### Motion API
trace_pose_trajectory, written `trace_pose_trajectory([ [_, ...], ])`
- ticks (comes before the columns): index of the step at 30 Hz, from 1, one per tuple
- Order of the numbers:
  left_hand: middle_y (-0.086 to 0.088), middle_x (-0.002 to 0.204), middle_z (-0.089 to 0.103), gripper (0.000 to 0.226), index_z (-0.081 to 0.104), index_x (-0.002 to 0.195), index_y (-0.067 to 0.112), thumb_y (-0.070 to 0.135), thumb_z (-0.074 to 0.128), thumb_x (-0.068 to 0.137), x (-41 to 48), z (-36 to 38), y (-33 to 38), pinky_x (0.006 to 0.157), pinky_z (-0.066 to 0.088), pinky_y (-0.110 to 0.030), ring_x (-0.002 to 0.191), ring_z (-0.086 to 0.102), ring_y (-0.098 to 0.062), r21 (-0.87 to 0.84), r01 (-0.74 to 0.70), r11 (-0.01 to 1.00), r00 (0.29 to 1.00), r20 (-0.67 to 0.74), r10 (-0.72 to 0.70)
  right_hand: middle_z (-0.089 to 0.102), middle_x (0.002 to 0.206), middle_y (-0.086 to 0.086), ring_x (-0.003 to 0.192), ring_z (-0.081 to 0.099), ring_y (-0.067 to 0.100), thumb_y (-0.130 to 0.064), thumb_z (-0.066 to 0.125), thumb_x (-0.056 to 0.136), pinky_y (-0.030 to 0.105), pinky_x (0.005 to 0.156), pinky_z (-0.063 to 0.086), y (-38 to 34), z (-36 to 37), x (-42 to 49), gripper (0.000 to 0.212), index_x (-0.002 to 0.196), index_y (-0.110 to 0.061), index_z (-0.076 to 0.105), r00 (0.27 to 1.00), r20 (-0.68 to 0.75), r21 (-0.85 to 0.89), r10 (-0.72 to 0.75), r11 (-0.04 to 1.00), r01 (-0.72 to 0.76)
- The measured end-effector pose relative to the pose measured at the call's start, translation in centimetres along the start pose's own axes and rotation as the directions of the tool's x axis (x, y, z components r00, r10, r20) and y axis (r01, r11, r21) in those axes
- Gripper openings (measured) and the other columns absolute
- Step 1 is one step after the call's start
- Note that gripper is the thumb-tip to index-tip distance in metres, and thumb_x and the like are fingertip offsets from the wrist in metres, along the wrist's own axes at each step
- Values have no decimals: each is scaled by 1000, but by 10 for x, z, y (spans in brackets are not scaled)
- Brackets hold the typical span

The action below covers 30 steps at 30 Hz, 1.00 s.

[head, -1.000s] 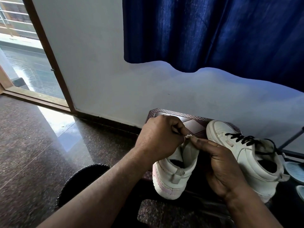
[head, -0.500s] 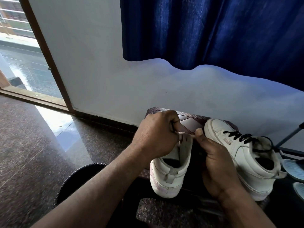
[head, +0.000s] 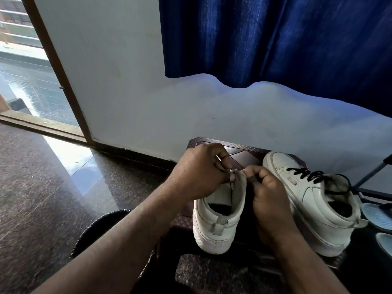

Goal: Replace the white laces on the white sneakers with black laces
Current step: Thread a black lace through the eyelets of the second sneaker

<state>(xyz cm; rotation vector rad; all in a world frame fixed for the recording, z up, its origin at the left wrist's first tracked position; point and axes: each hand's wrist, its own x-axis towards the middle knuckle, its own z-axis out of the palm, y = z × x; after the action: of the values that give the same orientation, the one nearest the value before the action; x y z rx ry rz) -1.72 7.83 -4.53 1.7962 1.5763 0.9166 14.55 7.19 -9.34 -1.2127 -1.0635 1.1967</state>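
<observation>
White sneaker [head: 218,227] beside black-laced sneaker [head: 314,200]; left hand [head: 199,172], right hand [head: 269,196] hide its front.

Blue curtain [head: 275,39] — open doorway [head: 25,71] — speckled floor [head: 42,187].

We see our left grip [head: 199,172] pinching a white lace tip [head: 232,170] at the tongue top of the near sneaker [head: 216,228], while our right grip [head: 269,200] pinches that tongue's edge. Just beside it, the second sneaker [head: 314,206] carries a black lace [head: 307,176].
</observation>
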Motion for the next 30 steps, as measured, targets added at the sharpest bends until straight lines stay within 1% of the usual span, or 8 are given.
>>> trace_pose_trajectory([
  [5,13,78,77,17,68,84,27,20,83,82,-2,0,-1,72,55,-31,77,71,-8,-81,51,995,998,29,-49,65,78,4,60,58,14,-21,57,105,24,54,48,-10,-11,11,16,92,-14,63,960,-279,205,7,977,52],
  [7,12,79,77,16,68,84,27,18,82,82,-1,1,-3,66,47,-27,69,65,-4,-129,78,989,997,40,-73,68,74,3,65,61,20,-34,65,100,32,64,53,-5,-8,8,23,88,-14,65,983,-174,248,55,969,-11],
  [10,10,79,78,17,68,84,25,14,81,81,0,2,-3,67,49,-31,71,67,-8,-173,107,979,994,54,-99,66,98,32,91,65,40,-55,84,76,60,98,52,2,1,-4,68,103,4,64,989,63,252,136,956,-148],
  [12,9,79,78,18,68,86,25,12,79,81,0,2,-2,73,55,-36,77,72,-12,-182,114,977,993,56,-105,61,101,37,94,59,40,-52,87,75,62,98,50,4,5,-7,82,110,15,53,987,96,262,130,953,-151],
  [16,9,79,78,16,69,86,25,11,76,83,-1,1,-2,63,45,-26,62,60,-2,-217,123,968,992,65,-112,74,95,28,90,71,42,-26,77,92,60,92,57,2,7,-8,29,93,2,71,997,-22,146,77,987,-73],
  [21,5,79,79,12,71,87,21,11,76,84,0,0,-1,86,57,-41,83,75,-16,-275,138,951,990,42,-132,62,62,1,54,55,15,-21,71,95,34,63,45,-18,-4,1,21,80,-9,64,949,-310,288,-52,946,146],
  [26,5,78,78,13,70,87,21,10,77,84,-1,2,0,76,53,-32,73,69,-8,-287,137,948,991,51,-127,73,87,24,77,67,31,-41,72,85,46,77,55,-10,4,-11,43,94,1,69,998,-58,234,38,972,-23],
  [30,6,77,77,13,70,86,22,11,77,83,-1,3,0,65,46,-23,68,66,-5,-224,116,968,993,23,-113,72,78,15,72,63,20,-22,71,95,42,74,52,-5,5,-11,23,77,-7,72,999,-36,89,-5,996,9],
])
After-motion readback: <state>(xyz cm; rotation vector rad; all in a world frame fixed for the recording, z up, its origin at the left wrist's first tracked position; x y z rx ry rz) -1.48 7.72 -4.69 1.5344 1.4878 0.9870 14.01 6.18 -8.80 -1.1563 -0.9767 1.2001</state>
